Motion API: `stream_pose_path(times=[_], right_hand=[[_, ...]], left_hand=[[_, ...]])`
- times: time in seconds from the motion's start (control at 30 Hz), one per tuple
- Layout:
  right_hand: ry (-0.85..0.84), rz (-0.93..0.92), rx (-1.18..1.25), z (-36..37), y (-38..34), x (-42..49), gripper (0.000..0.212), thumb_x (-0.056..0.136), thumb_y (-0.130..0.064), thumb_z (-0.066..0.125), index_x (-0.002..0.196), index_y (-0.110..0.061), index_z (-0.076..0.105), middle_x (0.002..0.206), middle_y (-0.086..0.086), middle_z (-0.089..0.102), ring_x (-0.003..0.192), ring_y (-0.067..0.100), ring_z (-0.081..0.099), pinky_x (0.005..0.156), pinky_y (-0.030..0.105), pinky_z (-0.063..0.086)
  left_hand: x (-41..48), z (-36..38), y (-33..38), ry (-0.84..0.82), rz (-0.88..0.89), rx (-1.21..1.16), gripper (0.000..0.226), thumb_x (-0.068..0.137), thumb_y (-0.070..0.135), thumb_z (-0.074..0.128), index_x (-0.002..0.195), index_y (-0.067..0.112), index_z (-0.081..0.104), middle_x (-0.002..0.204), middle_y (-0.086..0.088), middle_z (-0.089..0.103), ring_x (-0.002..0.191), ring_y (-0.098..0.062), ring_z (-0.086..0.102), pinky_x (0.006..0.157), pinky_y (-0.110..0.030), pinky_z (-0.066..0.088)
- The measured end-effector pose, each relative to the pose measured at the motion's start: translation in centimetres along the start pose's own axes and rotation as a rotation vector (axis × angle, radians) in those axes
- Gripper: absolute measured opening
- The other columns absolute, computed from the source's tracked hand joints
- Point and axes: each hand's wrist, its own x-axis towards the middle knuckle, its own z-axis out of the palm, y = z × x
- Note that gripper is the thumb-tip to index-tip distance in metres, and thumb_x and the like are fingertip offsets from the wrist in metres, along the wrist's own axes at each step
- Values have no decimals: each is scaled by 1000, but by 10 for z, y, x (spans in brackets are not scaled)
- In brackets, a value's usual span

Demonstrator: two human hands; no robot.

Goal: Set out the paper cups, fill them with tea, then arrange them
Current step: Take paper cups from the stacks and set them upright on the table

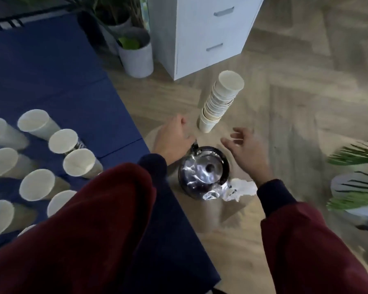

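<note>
At least nine loose cups (37, 184) — one stack (219, 102), one kettle (203, 170).

Blue table (51, 71) holds paper cups (79, 163); teapot (203, 170) seemingly on a stool (210, 217).

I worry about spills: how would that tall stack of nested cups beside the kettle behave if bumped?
The stack of cups is tall on one narrow base, so it would probably topple easily. Being paper, it is likely light.
</note>
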Motion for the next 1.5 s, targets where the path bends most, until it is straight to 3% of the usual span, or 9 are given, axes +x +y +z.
stream_pose_path(times=[0.37,0.57,0.7,0.87,1.03,1.17,1.23,1.37,1.5], right_hand=[[-153,-90,100,19,30,126,74,83,-23,82,146,-14,43,132,-3,56,126,22,55,106,45,45],[-192,-101,261,35,54,155,80,69,-48,82,138,-21,55,121,-9,71,112,12,67,98,43,54],[-202,-112,286,26,52,160,67,77,-20,86,137,-18,57,117,-12,71,107,5,68,92,28,54],[-293,-161,285,-6,10,151,61,78,-24,87,132,-20,61,120,-10,71,108,4,67,90,26,52],[-497,-205,377,-36,-50,105,60,81,-14,84,135,-18,58,124,-7,72,116,8,67,100,34,53],[-645,-277,369,-26,-101,52,59,82,-15,82,136,-14,58,126,-4,71,119,10,65,100,30,51],[-682,-310,322,-13,-122,26,55,85,-22,81,136,-18,59,125,-7,71,118,7,65,101,30,50],[-827,-294,269,21,-168,-35,30,94,-42,60,120,-27,64,98,-11,75,89,7,72,74,23,56],[-877,-321,219,57,-212,-93,56,94,-57,46,122,-14,66,109,4,75,97,21,73,86,38,62]], left_hand=[[126,79,16,-192,-130,6,70,69,16,82,133,9,54,132,-10,59,119,-28,57,94,-35,47],[159,108,-3,-284,-142,-62,48,53,27,85,100,26,74,95,6,77,92,-14,72,87,-43,57],[156,108,-2,-239,-108,-156,51,54,29,86,103,27,73,96,9,77,92,-10,72,88,-42,57],[136,72,25,-190,-16,-281,46,56,26,94,92,37,68,88,13,75,82,8,68,76,-18,56],[94,14,37,-184,51,-439,93,48,23,102,127,8,54,116,-8,72,105,-26,71,84,-53,59],[23,-36,35,-96,71,-547,84,57,-8,92,128,8,50,114,-3,74,104,-21,71,81,-36,59],[-12,-56,25,-15,81,-568,83,59,-3,91,127,18,49,112,11,73,106,-9,70,81,-22,55],[-79,-107,-11,126,62,-575,78,71,27,89,136,19,46,121,10,68,111,-9,66,84,-20,53],[-142,-165,-37,237,46,-575,64,74,42,81,129,25,53,116,13,70,106,-6,68,83,-20,52]])
